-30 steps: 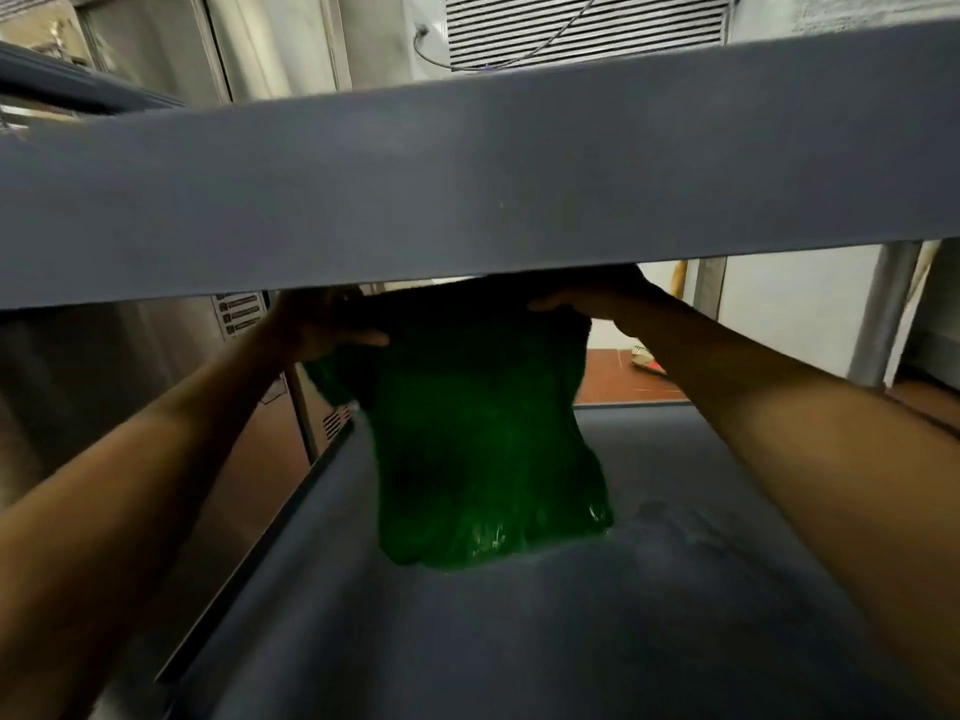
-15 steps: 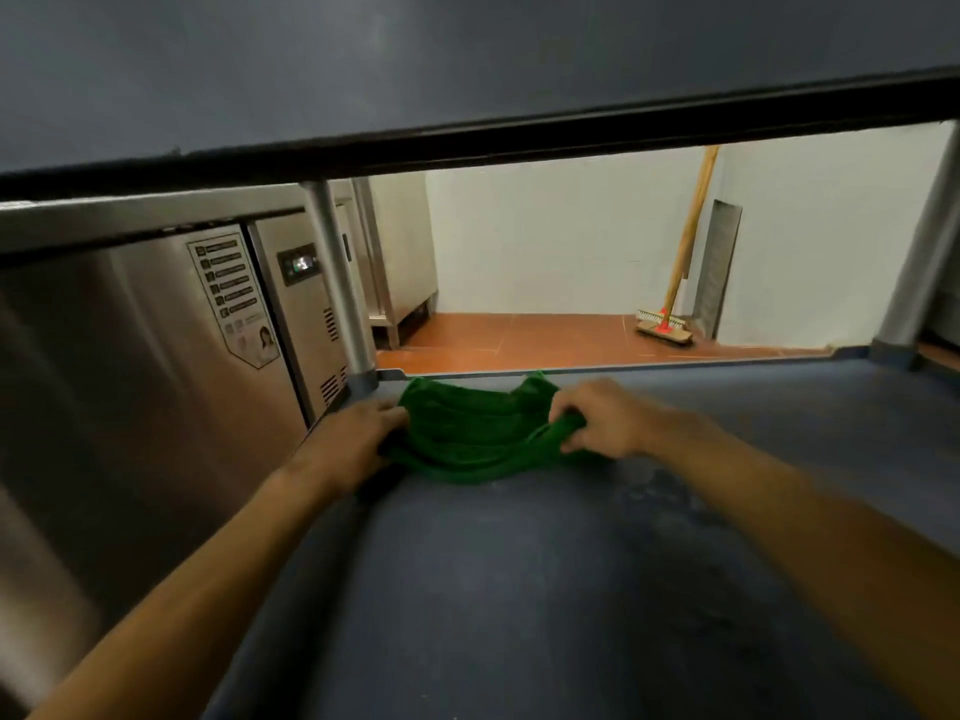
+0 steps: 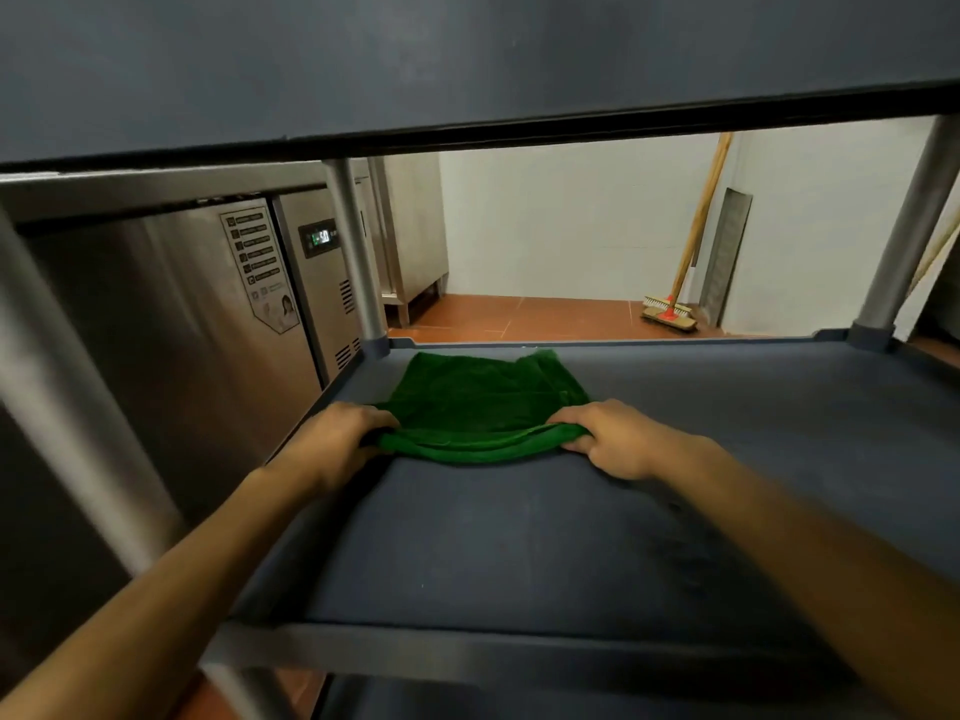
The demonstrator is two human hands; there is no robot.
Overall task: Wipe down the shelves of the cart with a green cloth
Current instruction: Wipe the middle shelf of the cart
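Green cloth [image 3: 483, 402] lies mid-frame, long axis left-right; near edge is pinched by left hand [image 3: 337, 439] and right hand [image 3: 618, 439], equally near, on the shelf [image 3: 519, 553].

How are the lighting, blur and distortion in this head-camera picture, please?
Head view: dim under the dark grey upper shelf, brightest on the white back wall; the green cloth is sharp, the frame's lower edges soft; the wide lens tilts the grey metal post.

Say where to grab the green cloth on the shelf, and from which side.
Take the near edge at its two ends, coming from the open front. The cloth lies spread on the shelf, its near edge bunched into a raised roll; left hand and right hand pinch it there.
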